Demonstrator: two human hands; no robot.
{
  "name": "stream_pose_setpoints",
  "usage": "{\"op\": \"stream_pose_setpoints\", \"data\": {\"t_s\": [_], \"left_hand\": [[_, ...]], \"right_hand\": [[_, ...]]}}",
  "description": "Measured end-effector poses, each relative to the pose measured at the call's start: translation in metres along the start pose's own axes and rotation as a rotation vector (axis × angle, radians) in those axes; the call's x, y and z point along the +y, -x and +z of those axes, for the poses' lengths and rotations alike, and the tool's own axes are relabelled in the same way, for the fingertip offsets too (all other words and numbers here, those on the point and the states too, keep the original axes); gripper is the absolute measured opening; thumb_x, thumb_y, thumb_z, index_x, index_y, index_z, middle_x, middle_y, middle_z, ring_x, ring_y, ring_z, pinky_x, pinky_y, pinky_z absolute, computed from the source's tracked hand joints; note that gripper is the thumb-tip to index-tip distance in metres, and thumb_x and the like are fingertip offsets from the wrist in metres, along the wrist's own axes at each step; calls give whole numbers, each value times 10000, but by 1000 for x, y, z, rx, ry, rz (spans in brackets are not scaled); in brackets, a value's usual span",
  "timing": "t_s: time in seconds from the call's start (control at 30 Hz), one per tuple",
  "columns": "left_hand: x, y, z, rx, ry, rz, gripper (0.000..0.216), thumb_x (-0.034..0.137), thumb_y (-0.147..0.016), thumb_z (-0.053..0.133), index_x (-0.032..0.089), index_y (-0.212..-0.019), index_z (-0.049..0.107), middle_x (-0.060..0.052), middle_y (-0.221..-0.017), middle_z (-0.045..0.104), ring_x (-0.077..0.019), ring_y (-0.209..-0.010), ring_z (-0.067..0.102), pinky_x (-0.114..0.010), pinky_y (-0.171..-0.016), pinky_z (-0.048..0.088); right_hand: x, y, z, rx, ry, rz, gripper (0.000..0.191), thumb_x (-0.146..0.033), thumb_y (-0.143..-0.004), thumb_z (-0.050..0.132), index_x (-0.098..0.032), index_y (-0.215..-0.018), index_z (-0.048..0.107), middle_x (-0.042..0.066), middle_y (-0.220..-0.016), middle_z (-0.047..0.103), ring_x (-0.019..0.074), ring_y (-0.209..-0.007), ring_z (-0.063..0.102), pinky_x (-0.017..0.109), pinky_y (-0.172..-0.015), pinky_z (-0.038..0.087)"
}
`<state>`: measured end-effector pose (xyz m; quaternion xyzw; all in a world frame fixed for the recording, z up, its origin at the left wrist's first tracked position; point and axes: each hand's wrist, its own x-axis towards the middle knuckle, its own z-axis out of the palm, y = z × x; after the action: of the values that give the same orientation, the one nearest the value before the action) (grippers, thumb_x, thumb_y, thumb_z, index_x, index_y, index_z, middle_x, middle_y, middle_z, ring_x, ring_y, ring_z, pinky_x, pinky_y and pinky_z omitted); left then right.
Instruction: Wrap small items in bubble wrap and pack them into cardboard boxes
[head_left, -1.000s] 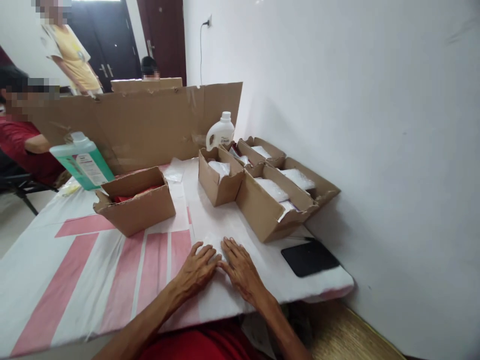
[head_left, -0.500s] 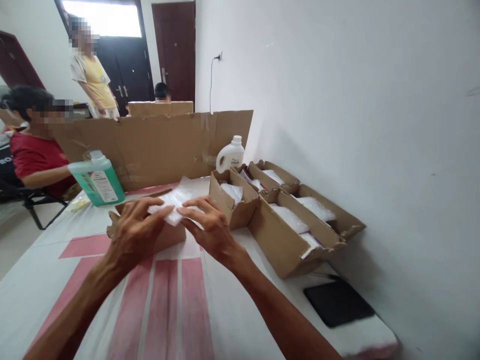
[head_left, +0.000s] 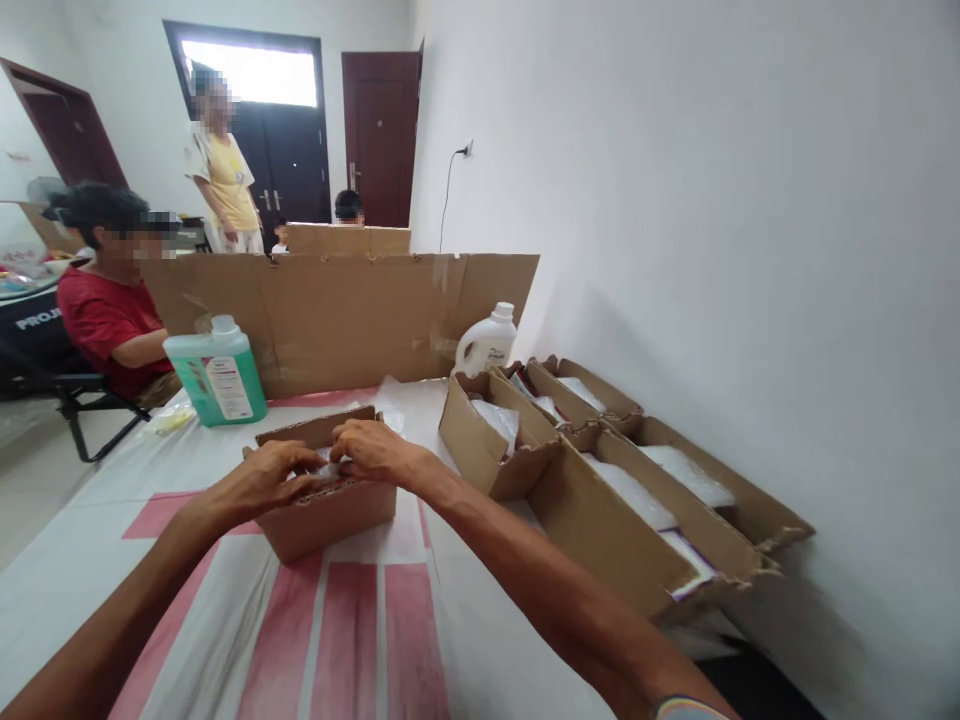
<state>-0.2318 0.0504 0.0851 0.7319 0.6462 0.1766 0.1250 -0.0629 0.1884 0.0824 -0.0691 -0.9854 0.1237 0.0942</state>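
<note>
An open cardboard box [head_left: 334, 520] stands on the table before me. In its opening lies clear bubble wrap [head_left: 325, 468], mostly hidden by my fingers. My left hand [head_left: 274, 472] reaches over the box's left side, its fingers closed on the wrap. From the right, my right hand [head_left: 371, 447] comes over the box and pinches the same wrap with bent fingers. What the wrap contains, if anything, cannot be seen. Behind the box is another sheet of clear plastic [head_left: 391, 402].
Several cardboard boxes [head_left: 622, 535] holding bubble-wrapped packets stand at right, against the wall. A green liquid jug [head_left: 225, 385] and a white bottle [head_left: 491, 340] stand before an upright cardboard panel [head_left: 352, 315]. A black flat object [head_left: 750, 680] lies front right. A person in red [head_left: 112, 320] sits left.
Both hands have lowered the bubble wrap from above the box into its opening. The camera view has shifted, showing more of the box front.
</note>
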Motion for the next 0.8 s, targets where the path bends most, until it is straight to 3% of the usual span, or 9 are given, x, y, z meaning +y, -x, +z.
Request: {"op": "stream_pose_setpoints", "data": {"t_s": [0.1,0.23,0.33,0.5,0.6,0.7,0.8], "left_hand": [[2,0,2,-116,147,-34,357,490,-912,540,289,-1090,774,-40,-1018,772,-194,-896,701,-260,-769,508],[-2,-5,10,-93,123,-116,291,470,-831,609,262,-939,783,-34,-884,736,-190,-791,665,-268,-710,483],[-4,-12,14,-94,63,-135,208,400,-772,638,239,-850,744,-22,-789,693,-181,-712,614,-271,-649,432],[0,-27,25,-145,5,-144,95,299,-736,611,216,-714,653,-7,-661,633,-162,-602,541,-272,-576,334],[2,-33,28,-175,23,-137,108,297,-746,614,206,-700,649,-6,-641,630,-162,-597,553,-276,-594,371],[5,-27,12,-165,76,-136,241,402,-814,606,199,-888,713,-33,-818,721,-178,-716,640,-275,-666,476],[7,2,-12,14,166,-155,408,556,-834,633,233,-1064,729,-53,-1055,755,-209,-889,694,-306,-783,556]], "right_hand": [[5,6,-6,-107,-79,-39,198,-92,-778,734,-262,-835,820,-31,-731,729,130,-674,621,210,-596,388],[11,11,-12,-186,-283,-28,123,-190,-873,702,-214,-891,821,-37,-777,749,108,-704,634,187,-650,414],[10,12,-11,-147,-345,46,109,-208,-883,710,-181,-870,815,-28,-711,712,109,-664,601,200,-617,388],[3,14,-3,6,-257,94,127,-161,-882,708,-170,-779,782,-17,-653,647,109,-610,524,229,-590,338],[-3,22,-5,175,-297,64,138,-143,-892,695,-169,-775,765,-4,-721,649,120,-683,560,233,-653,384],[-6,43,-13,478,-445,111,118,-164,-917,666,-178,-845,759,11,-845,684,128,-785,619,238,-745,453],[0,73,-12,751,-565,281,169,-311,-959,627,-196,-943,750,35,-973,724,161,-902,657,259,-779,495]]}}
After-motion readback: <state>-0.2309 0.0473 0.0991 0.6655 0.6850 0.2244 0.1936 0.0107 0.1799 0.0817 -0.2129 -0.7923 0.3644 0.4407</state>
